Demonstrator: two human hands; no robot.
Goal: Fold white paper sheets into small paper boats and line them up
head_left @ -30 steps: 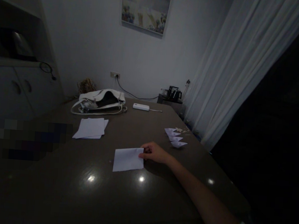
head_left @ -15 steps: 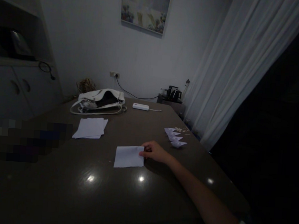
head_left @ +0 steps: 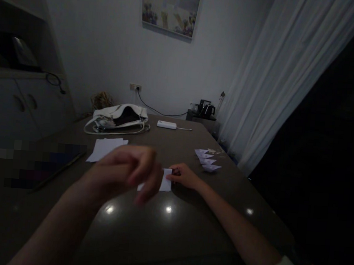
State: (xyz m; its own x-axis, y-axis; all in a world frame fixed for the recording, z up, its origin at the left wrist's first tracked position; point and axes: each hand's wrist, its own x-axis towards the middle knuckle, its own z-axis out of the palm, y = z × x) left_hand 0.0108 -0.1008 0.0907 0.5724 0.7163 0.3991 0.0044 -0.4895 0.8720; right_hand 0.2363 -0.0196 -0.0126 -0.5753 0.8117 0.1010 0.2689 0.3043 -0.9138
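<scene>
A small white sheet of paper [head_left: 166, 184] lies on the dark table, its left part hidden behind my left hand. My right hand [head_left: 185, 177] pinches the sheet's right edge between thumb and fingers. Raised above the table, closer to the camera, is my left hand [head_left: 127, 171], blurred by motion. Its fingers are loosely bent and apart, with nothing visible in them. To the right of my right hand stand several folded paper boats [head_left: 211, 167] in a row. Behind my left hand lies a stack of white paper [head_left: 104, 147], partly covered from view.
A white handbag [head_left: 117, 115] sits at the back left of the table [head_left: 168, 238]. Near the back middle lies a white power bank [head_left: 167, 124] with a short cable. Small pale scraps [head_left: 214, 151] are beside the boats. A sheer curtain [head_left: 254, 81] hangs along the right.
My left hand has come into view from the lower left and now covers part of the sheet. My right hand keeps its hold on the sheet's right edge.
</scene>
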